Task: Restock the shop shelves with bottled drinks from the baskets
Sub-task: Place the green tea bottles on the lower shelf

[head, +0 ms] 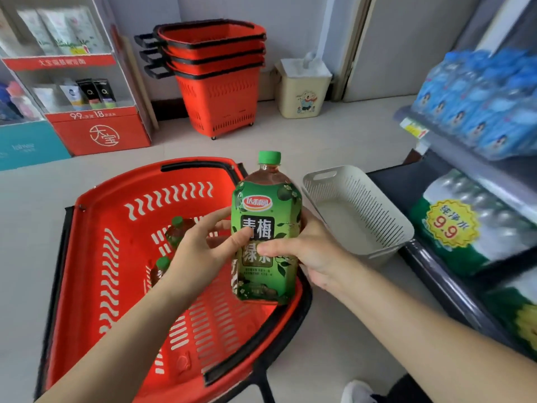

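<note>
Left hand (203,248), right hand (313,257) hold one bottle (266,216) (two bottles (177,228) (161,269) lie in basket (116,199)).

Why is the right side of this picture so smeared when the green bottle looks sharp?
Head view: the green bottle, gripped by the left hand and right hand, is crisp with a readable label; the blue water packs at the right edge are blurred and stretched, probably wide-angle distortion plus head motion; light is soft, without glare.
</note>
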Action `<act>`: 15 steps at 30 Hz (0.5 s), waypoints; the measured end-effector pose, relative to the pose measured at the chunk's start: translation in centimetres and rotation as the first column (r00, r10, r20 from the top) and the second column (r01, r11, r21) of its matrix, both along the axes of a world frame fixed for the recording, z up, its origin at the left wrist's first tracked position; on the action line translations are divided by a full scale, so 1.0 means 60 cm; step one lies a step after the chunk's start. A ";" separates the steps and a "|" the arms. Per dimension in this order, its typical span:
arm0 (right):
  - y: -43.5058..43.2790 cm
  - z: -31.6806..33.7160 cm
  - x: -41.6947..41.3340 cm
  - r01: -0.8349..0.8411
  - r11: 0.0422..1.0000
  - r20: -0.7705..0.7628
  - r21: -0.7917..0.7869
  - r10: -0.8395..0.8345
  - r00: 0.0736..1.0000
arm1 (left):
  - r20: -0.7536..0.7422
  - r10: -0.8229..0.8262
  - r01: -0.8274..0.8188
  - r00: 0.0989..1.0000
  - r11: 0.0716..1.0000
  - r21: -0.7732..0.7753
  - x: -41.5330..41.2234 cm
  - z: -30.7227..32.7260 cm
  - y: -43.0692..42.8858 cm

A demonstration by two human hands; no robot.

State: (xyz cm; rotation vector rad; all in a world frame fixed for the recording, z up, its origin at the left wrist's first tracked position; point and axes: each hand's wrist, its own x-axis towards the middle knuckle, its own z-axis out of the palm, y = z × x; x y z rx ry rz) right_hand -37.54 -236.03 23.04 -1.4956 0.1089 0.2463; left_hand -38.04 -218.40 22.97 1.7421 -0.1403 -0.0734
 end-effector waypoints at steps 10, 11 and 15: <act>-0.247 0.093 -0.141 0.357 0.933 0.124 -0.049 -0.349 0.929 | 0.094 -0.406 0.407 0.909 0.914 0.010 -0.027 0.083 -0.258; -0.269 0.103 -0.152 0.379 0.924 0.136 -0.044 -0.370 0.919 | 0.101 -0.430 0.433 0.897 0.902 -0.006 -0.030 0.090 -0.286; -0.356 0.128 -0.206 0.495 0.867 0.190 -0.056 -0.478 0.858 | 0.159 -0.490 0.499 0.857 0.866 -0.025 -0.063 0.114 -0.393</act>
